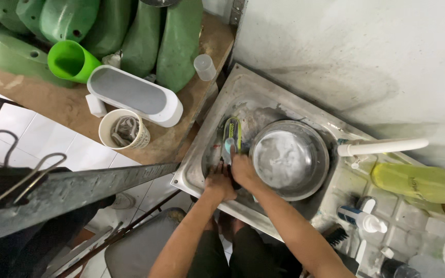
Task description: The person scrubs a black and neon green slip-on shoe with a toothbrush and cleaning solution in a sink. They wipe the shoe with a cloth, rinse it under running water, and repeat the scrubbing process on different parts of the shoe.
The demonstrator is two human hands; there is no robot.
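Sink [197,170]: steel basin set in a tiled surface against the far wall, wet and streaked with grey residue; both hands work inside its left part.
Wooden surface [68,108]: far left, carrying green moulded shapes, a green cup [70,62], a white oblong container [135,95] and a paper cup [124,129] holding bits of metal.
Bowl [290,158]: round steel bowl sitting in the sink's right part, cloudy water in it, just right of the hands.
Faucet [382,146]: white spout reaching left over the bowl's right edge; no water seen running.
Yellow bottle [418,183]: lying on its side on the tiled surface at right, near a pump bottle [364,219].
Right hand [243,170]: grip closed round the near end of the brush, pressing it down.
Left hand [220,185]: touching the right hand, fingers curled low in the basin; whether its grip clamps anything I cannot tell.
Brush [231,135]: long green-and-dark scrub brush, standing out beyond the fingers toward the far wall, at the bowl's left rim.
Risk: wet hands may slip off the brush; a hard stroke could knock the bowl and spill it.
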